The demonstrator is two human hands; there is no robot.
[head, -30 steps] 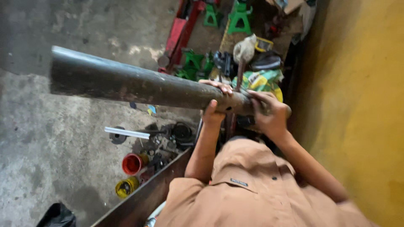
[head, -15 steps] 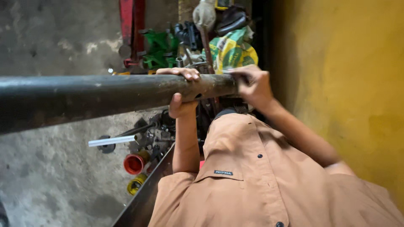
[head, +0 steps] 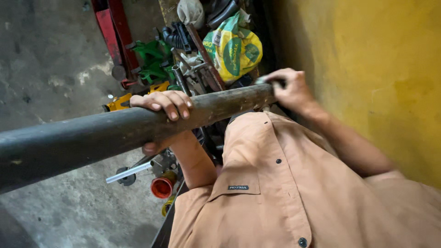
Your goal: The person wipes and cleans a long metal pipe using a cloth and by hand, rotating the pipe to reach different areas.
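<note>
The person wore a tan short-sleeved shirt (head: 285, 193) with dark buttons (head: 302, 242) and a small dark chest label (head: 238, 187); forearms bare.

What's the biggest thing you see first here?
A long dark metal pipe stretches across the middle from the left edge. The left hand wraps over it and the right hand grips its far end, beside a bright yellow wall. A yellow and green sack lies beyond.
</note>
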